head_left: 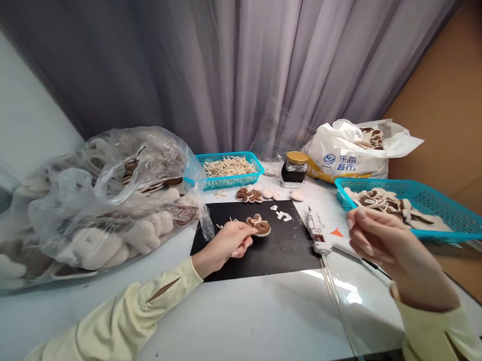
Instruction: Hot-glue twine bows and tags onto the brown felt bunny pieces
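Note:
My left hand [233,240] is closed in a pinch on the edge of a small brown and cream felt piece [261,228], its outline rounded like a paw or flower. The piece is over a black mat [276,256]. Raised at the right, in front of a blue basket [462,213], my right hand [381,241] has thumb and fingertips pressed together. Whatever may be between those fingers is too small to make out. A white glue gun [317,233] lies beside the mat's right edge, between my hands. Small white labels [283,216] are scattered on the mat.
A large clear plastic bag [117,180] of fluffy pieces fills the left. Behind the mat are a blue basket [260,171] of thin pale strips, brown felt pieces [248,195] and a yellow-lidded jar [294,173]. A white shopping bag [343,154] stands back right.

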